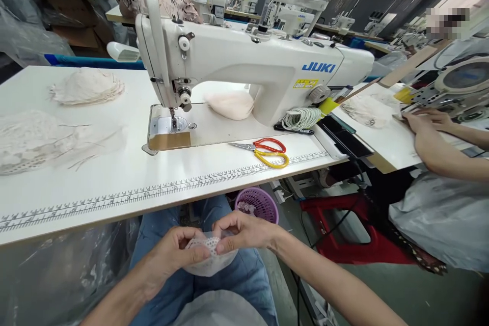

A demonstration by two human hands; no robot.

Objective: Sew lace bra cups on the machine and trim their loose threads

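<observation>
Over my lap, a small sheer white piece of fabric [208, 266] with a patch of eyelet holes is pinched between both hands. My left hand [178, 250] grips its left side, thumb on top. On the opposite side my right hand [242, 233] pinches it with thumb and forefinger, the two thumbs close together. The fingers under the fabric are partly hidden. Beyond my hands stands a white sewing machine [237, 56] on a table [153, 183]. Scissors [263, 151] with one red and one yellow handle lie in front of it.
Pale fabric pieces [87, 86] and lacy pieces with loose threads [34, 140] lie on the table's left. A cream padded piece [231, 104] rests under the machine arm. Below the edge is a purple basket [260, 204]. A co-worker's arms [439, 137] and a red stool [355, 234] are at right.
</observation>
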